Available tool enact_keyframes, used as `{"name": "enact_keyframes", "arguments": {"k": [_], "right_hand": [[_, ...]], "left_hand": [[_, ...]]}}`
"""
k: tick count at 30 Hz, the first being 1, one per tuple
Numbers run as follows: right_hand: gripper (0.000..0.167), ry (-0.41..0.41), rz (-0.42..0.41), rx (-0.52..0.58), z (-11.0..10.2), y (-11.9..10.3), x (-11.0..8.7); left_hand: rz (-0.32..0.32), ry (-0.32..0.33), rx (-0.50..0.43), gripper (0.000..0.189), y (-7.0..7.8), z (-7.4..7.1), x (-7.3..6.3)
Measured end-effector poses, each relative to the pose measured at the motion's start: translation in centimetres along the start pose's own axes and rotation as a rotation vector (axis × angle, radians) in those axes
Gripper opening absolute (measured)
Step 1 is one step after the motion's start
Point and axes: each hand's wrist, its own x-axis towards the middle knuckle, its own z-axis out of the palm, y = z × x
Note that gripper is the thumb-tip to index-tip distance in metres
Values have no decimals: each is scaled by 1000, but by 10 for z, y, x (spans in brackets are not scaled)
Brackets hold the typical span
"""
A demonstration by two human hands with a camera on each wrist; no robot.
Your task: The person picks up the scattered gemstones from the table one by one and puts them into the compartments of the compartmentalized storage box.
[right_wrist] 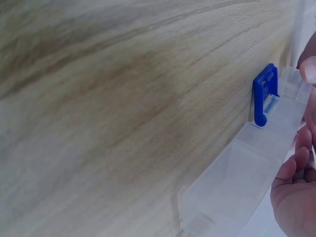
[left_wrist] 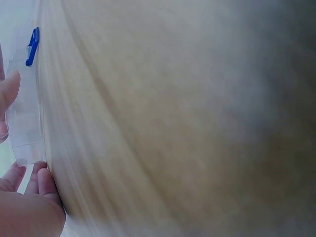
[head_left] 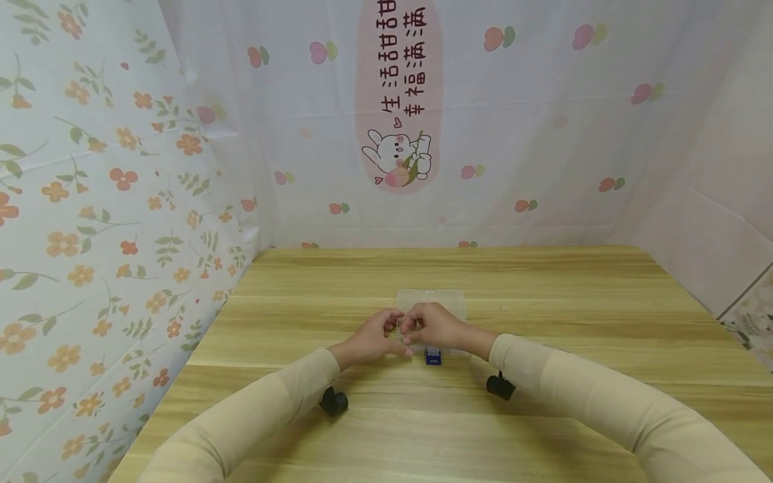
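Note:
A clear plastic compartment box (right_wrist: 237,168) with a blue latch (right_wrist: 265,94) on its front rests on the wooden table, its clear lid (head_left: 431,303) raised behind. My left hand (head_left: 377,335) curves round the box's left end, thumb toward the front and fingers toward the back. In the left wrist view its fingertips (left_wrist: 48,181) meet the box's end. Over the left compartments is my right hand (head_left: 436,323), fingers bent and thumb near the index finger; I cannot tell if it pinches something small. A small yellow-green spot (head_left: 392,333) shows beside the left fingers.
The wooden table (head_left: 423,429) runs back to a printed cloth (head_left: 531,134). Another flowered cloth (head_left: 90,221) hangs along the left side. A tiny pale item (head_left: 503,307) lies right of the lid. Black wrist cameras (head_left: 333,401) sit under both forearms.

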Motion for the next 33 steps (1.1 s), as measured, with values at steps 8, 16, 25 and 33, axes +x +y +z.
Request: {"name": "enact_keyframes", "arguments": {"k": [8,16,25,33], "right_hand": [[9,11,-1,5,-1,1,-1],[10,57,-8,-6,-9,5,-6],[10,117,15,44,-22,19,-19],[11,188,85,108,-35,28,-35]], "left_hand": [[-21,-2,2,75,-1,0,0],[-39,-3,0,74,1,0,0],[-41,13,19,74,1,2,1],[-42,14,34,75,0,2,2]]}}
